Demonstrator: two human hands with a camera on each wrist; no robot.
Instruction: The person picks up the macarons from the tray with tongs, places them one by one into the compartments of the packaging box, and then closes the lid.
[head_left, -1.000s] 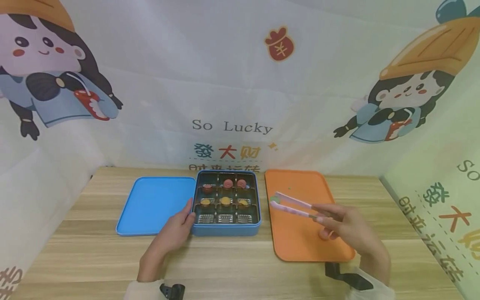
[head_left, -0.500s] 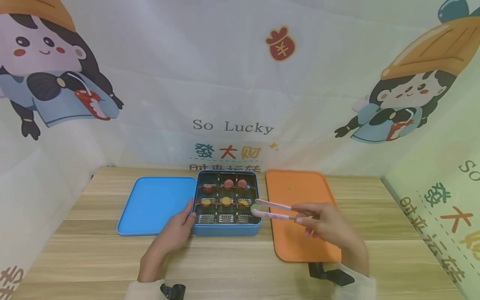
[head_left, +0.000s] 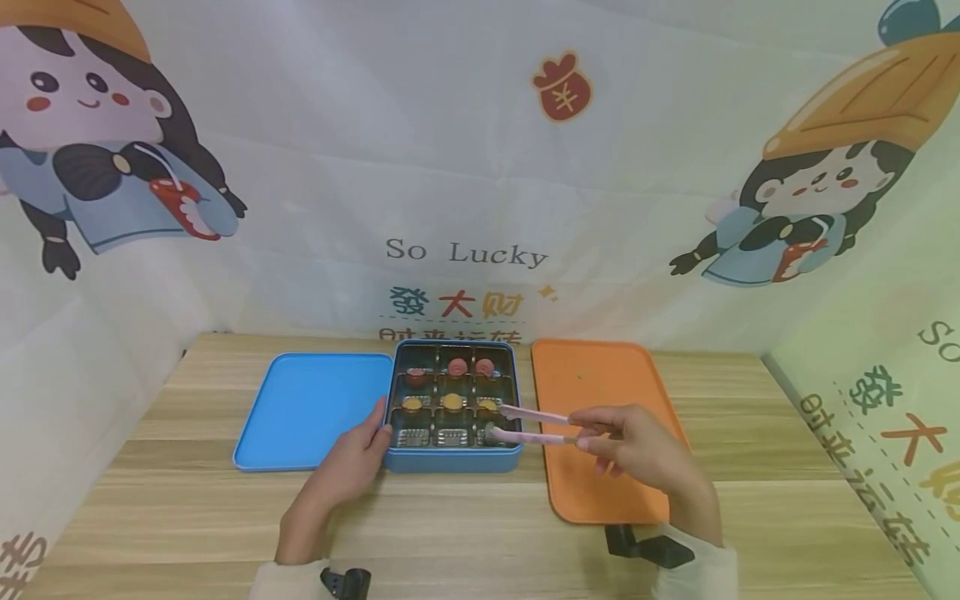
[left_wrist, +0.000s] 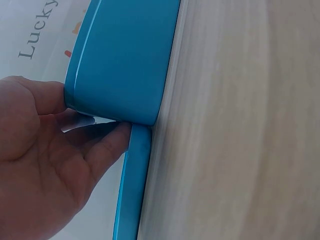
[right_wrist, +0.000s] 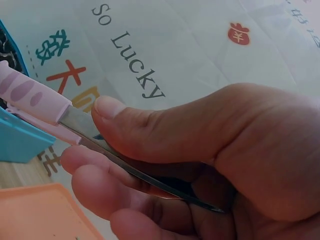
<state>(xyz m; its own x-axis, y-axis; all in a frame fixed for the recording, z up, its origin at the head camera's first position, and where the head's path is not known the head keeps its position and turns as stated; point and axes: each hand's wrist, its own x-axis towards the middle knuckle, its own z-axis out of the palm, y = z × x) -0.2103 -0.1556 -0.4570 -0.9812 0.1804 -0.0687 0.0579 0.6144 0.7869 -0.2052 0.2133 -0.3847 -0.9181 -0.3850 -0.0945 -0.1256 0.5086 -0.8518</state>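
My right hand point(head_left: 637, 442) holds small metal tongs with pink tips point(head_left: 532, 425), their two arms spread apart over the right side of a blue tin point(head_left: 453, 462). The lower tip dips into the front right compartment, overlapping something dull greenish. Round yellow pieces point(head_left: 452, 402) fill the middle row, and reddish ones point(head_left: 457, 367) the back row. In the right wrist view, the thumb presses the metal shank point(right_wrist: 150, 180) against the fingers. My left hand point(head_left: 352, 458) rests its straight fingers against the tin's left wall, close to the blue lid point(left_wrist: 131, 185) in the left wrist view.
A flat blue lid point(head_left: 311, 408) lies left of the tin. To the right is an orange tray point(head_left: 600, 492) with a tiny green speck. A printed cloth point(head_left: 465, 183) hangs behind the wooden table point(head_left: 450, 542).
My right hand has moved left from the tray to the tin. The tongs, pinching a green piece before, now stand spread with their tips inside the tin. The left hand stays put.
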